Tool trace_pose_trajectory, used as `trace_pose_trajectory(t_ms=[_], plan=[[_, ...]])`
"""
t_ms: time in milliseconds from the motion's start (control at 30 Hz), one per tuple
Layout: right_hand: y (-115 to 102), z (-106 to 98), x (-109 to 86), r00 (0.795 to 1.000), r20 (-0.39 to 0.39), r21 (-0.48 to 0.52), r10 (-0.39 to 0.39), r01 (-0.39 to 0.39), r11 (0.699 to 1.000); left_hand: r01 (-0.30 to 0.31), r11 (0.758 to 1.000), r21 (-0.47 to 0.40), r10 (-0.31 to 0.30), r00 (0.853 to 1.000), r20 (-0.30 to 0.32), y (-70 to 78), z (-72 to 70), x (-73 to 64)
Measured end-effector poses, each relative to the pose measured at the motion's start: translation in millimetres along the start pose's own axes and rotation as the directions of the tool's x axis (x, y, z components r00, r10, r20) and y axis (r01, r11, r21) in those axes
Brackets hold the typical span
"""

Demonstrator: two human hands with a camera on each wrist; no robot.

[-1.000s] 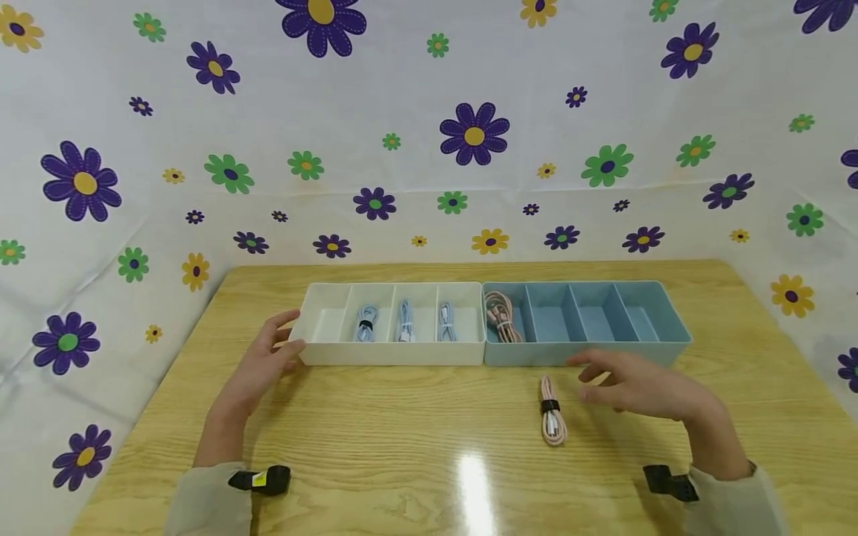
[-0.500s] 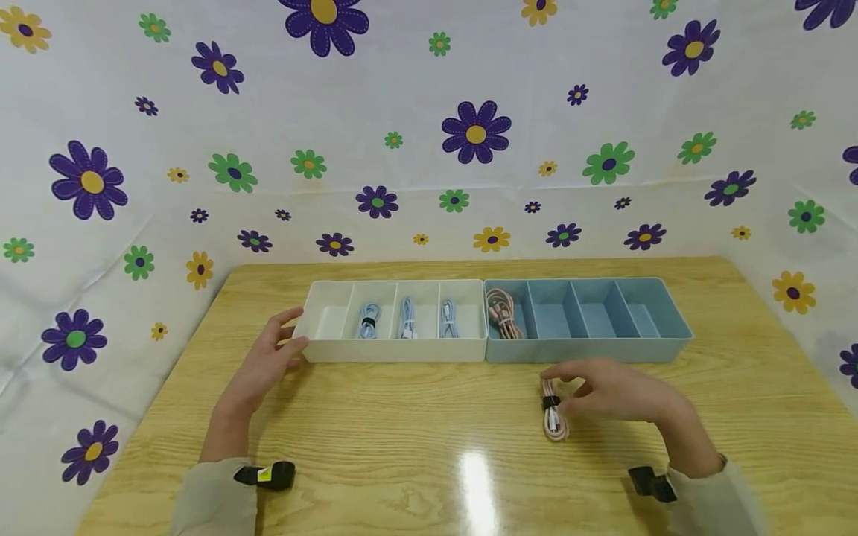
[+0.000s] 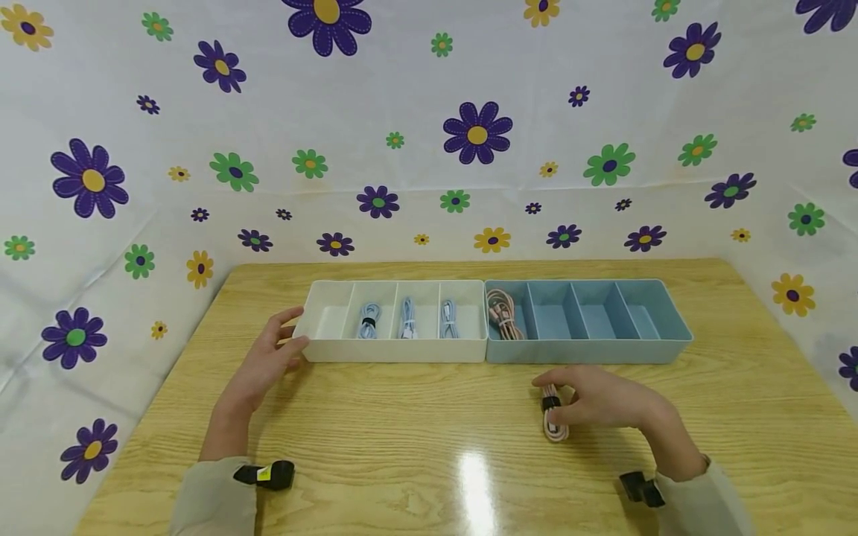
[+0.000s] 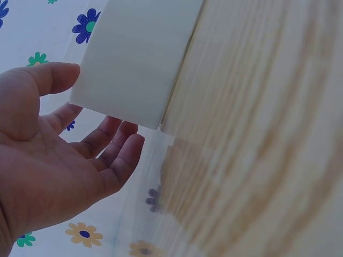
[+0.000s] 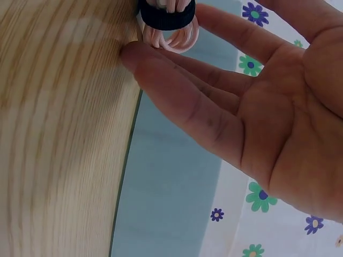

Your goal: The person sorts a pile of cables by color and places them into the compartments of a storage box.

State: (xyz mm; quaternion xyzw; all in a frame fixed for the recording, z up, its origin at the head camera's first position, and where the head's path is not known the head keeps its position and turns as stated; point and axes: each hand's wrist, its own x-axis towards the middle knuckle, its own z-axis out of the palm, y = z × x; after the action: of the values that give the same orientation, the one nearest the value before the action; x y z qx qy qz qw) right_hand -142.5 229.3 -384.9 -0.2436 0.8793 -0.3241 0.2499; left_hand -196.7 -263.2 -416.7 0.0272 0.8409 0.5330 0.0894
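A pink cable (image 3: 555, 431), coiled and bound with a black strap, lies on the table in front of the blue tray. Over it my right hand (image 3: 599, 398) reaches, fingers beyond the cable and thumb on the near side. In the right wrist view the fingers (image 5: 195, 115) are fairly straight beside the coil (image 5: 171, 40); no firm grip shows. My left hand (image 3: 260, 365) is at the left end of the white tray (image 3: 395, 351), its thumb by the front corner. The left wrist view shows its loosely bent fingers (image 4: 126, 158) against or close to that end wall.
Three light blue cables (image 3: 408, 318) occupy separate compartments of the white tray; its leftmost compartment is bare. Right beside it stands the blue tray (image 3: 590, 352), with a pink cable (image 3: 504, 316) in its leftmost compartment. A flowered cloth (image 3: 402, 89) hangs behind the wooden table (image 3: 375, 432).
My right hand has moved left and toward me, from beside the pink cable to over it, and its thumb now covers part of it. My left hand stays at the white tray.
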Motion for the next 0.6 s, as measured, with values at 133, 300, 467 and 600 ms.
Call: trace_pose_trajectory(t_ms=[133,300,467,600], plan=[[-0.4,0.7,1.0,1.0,-0.011,-0.007,0.012,-0.012,1.0,0.004,1.0,-0.008,-0.004,1.0,0.0,0.6,0.3,0.0],[-1.8,1.4,0.4,0.999,-0.025,0.008,0.028,-0.028,1.0,0.015,1.0,-0.022,-0.015,1.0,0.003,-0.5,-0.4,0.8],[-2.8,2.1,0.4,0.997,-0.019,0.048,0.07,-0.069,0.996,0.017,1.0,-0.018,-0.017,1.0,0.003,0.2,-0.1,0.4],[-1.7,1.9,0.7,0.998,-0.023,0.056,0.063,-0.062,0.996,0.012,1.0,-0.014,-0.012,1.0,0.001,1.9,0.3,-0.6]])
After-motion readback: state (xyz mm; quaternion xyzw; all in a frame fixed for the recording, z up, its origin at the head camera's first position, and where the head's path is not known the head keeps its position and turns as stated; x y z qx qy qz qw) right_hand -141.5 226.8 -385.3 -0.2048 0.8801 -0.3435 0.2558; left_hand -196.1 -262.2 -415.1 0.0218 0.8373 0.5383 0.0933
